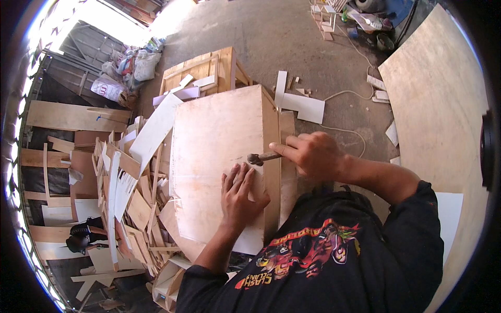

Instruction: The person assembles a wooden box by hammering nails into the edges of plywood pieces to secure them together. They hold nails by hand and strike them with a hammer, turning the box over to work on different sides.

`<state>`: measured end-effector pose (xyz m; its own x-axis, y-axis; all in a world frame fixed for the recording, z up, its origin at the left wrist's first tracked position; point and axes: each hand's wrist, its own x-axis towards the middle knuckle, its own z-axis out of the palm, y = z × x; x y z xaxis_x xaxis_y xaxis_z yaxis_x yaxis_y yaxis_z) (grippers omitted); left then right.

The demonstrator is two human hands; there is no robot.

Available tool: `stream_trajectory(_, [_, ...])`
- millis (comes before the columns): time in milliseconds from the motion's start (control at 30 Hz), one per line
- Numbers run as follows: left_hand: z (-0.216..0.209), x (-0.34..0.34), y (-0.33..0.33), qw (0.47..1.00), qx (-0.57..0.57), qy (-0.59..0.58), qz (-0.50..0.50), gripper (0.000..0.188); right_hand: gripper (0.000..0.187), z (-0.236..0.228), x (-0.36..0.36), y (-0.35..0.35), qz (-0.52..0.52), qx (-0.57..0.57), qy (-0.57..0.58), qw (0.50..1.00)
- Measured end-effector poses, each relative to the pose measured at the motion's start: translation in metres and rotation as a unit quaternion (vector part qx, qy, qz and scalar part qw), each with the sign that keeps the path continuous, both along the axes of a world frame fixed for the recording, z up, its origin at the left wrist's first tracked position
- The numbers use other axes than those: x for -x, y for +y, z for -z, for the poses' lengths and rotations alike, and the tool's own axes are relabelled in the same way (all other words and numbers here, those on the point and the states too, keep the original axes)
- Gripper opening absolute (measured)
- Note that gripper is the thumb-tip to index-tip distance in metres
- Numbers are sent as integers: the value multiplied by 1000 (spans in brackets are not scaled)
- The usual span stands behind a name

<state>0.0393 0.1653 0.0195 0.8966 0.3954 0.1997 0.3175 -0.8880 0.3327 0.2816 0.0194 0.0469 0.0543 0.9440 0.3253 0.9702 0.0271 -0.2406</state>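
Observation:
My right hand (314,155) is wrapped round the wooden handle of a hammer (255,159), its index finger stretched along the handle. The dark hammer head rests at or just above the top of a large pale plywood box (214,135), close to its right edge. My left hand (241,197) lies on the same plywood surface, fingers extended and thumb apart. Its fingertips are right beside the hammer head. Whether a nail sits under the head or by the fingertips is too small to tell.
A slatted wooden crate (225,65) stands beyond the box. White board offcuts (308,108) and a pale cord (347,93) lie on the floor to the right. Wood scraps (140,208) pile up at left. A large plywood sheet (433,104) is at far right.

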Motion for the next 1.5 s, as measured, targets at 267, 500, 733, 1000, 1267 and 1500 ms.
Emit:
stream_trajectory(267, [2, -2, 4, 1000, 1, -10, -24, 72, 45, 55, 41, 44, -5, -31, 517, 855])
stream_trajectory(500, [-14, 6, -13, 999, 6, -36, -36, 59, 40, 67, 55, 54, 49, -44, 441, 895])
stream_trajectory(733, [-9, 68, -41, 992, 35, -47, -114, 46, 43, 77, 65, 51, 109, -31, 428, 897])
stream_trajectory(1000, [20, 165, -96, 956, 19, -111, -271, 40, 33, 100, 42, 51, 97, -86, 390, 912])
stream_trajectory(1267, [143, 281, -161, 652, 72, -383, -650, 22, 33, 91, 43, 57, 78, -76, 411, 905])
stream_trajectory(1500, [227, 336, -158, 691, 148, -149, -691, 25, 36, 92, 31, 53, 108, -61, 388, 913])
